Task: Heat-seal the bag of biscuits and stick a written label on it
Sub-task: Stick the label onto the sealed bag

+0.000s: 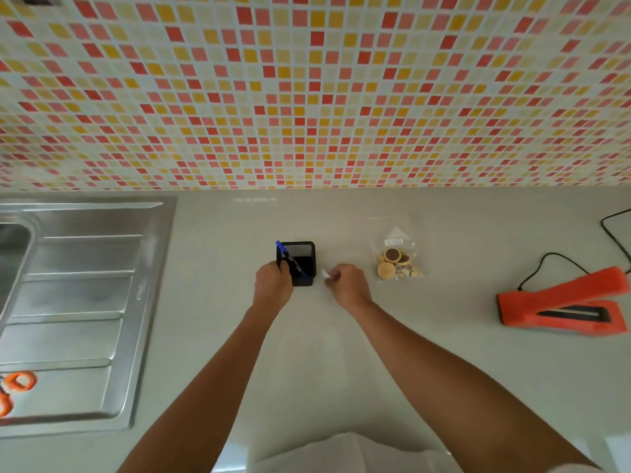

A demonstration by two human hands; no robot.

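Note:
A clear bag of biscuits (397,259) lies flat on the pale counter (461,370), with a small white label (393,241) on its upper part. My left hand (273,285) grips the near left corner of a black mesh pen holder (300,257), where a blue pen (288,256) leans. My right hand (348,285) is just right of the holder and pinches a small white piece (325,274), blurred; I cannot tell what it is. An orange heat sealer (563,303) sits to the right with its jaw raised.
A steel sink with a ribbed drainboard (78,302) fills the left side, with orange scissor handles (17,387) on its near part. The sealer's black cord (611,233) runs off to the right. A mosaic tile wall (307,97) backs the counter.

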